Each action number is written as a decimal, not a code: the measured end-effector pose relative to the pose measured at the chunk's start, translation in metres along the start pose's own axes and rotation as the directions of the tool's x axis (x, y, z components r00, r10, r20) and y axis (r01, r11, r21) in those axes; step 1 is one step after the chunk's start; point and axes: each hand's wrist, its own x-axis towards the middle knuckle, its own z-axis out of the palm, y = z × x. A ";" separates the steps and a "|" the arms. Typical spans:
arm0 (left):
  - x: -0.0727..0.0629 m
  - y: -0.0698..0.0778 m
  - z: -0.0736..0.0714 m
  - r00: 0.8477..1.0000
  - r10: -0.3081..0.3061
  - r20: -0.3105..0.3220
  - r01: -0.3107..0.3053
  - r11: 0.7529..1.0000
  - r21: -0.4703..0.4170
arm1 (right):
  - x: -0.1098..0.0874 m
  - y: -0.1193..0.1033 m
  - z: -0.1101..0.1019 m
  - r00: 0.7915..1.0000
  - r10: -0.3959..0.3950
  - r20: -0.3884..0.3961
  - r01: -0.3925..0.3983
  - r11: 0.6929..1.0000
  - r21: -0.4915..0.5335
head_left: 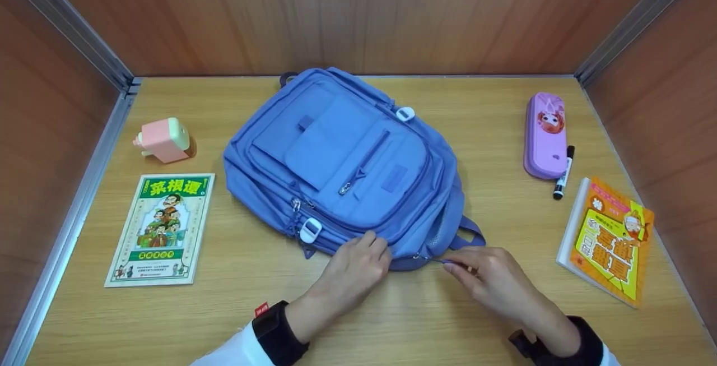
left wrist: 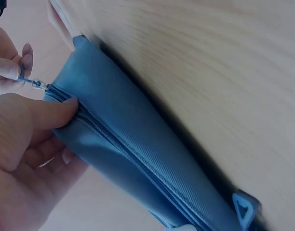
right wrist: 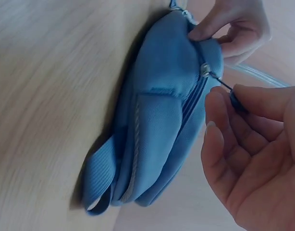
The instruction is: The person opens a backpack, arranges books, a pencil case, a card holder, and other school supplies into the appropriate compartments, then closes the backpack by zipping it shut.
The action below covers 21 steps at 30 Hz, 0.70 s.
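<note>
A blue backpack [head_left: 330, 136] lies front side up on the table, its lower end turned toward the front right. My left hand [head_left: 355, 268] grips the backpack's near side; in the left wrist view the thumb [left wrist: 58, 111] presses beside the zipper [left wrist: 121, 144] and the fingers curl under the fabric. At the near right corner, my right hand [head_left: 493, 279] pinches a blue zipper pull [right wrist: 237, 102] between thumb and forefinger. The pull's cord runs taut to the metal slider [right wrist: 205, 70], just past the left hand. Behind the slider, the zipper's teeth run closed along the side.
To the left are a pink pencil sharpener [head_left: 165, 140] and a green-and-white book [head_left: 161, 230]. At the right lie a purple pencil case [head_left: 546, 136], a black-and-white marker [head_left: 564, 173] and an orange book [head_left: 608, 241]. Wooden panels [head_left: 358, 18] enclose the table's back and sides.
</note>
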 end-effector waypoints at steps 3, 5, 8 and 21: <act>-0.006 -0.002 -0.002 1.000 0.007 0.010 -0.007 1.000 0.003 | 0.000 0.002 -0.003 0.999 0.047 0.015 -0.046 0.999 -0.017; -0.009 -0.003 -0.004 1.000 0.009 0.016 -0.009 1.000 -0.002 | 0.000 0.002 -0.005 0.997 0.074 0.011 -0.073 0.997 -0.021; -0.015 -0.005 -0.005 1.000 0.008 0.021 -0.008 1.000 -0.010 | 0.001 0.003 -0.006 0.996 0.085 -0.006 -0.085 0.995 -0.045; -0.038 -0.022 -0.007 0.999 -0.028 -0.020 0.027 0.997 -0.072 | 0.000 0.015 -0.011 0.981 0.134 -0.137 -0.153 0.979 -0.138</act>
